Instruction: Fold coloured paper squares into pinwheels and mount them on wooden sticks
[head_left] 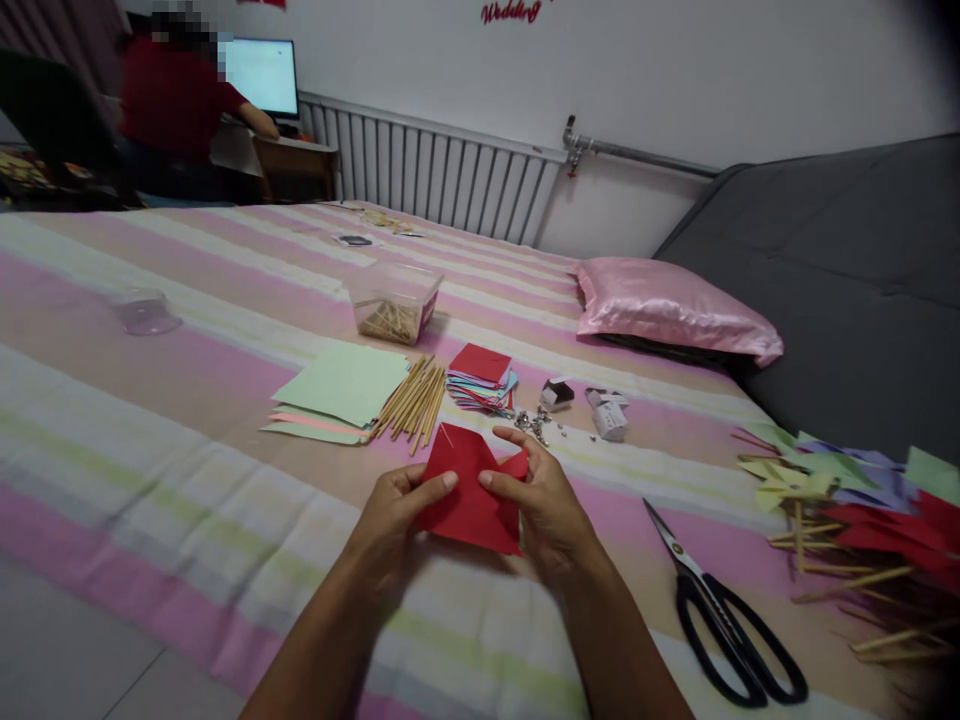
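Observation:
My left hand [395, 505] and my right hand [546, 503] both pinch a red paper square [466, 485] held just above the striped bedspread [150, 400]. The left thumb presses on the paper's middle from the left; the right thumb meets it from the right, with the right fingers folding a flap over the top right corner. Just beyond the paper lie a bundle of wooden sticks [412, 398], a stack of coloured paper squares [481, 380] and a scatter of small metal pins [534, 424].
Black scissors [720, 610] lie at my right. Finished paper pinwheels [847, 490] are piled at the far right. Green and pink sheets [341, 390], a clear box of sticks [394, 302], a pink pillow [671, 308] and a person at a desk [176, 100] are farther off.

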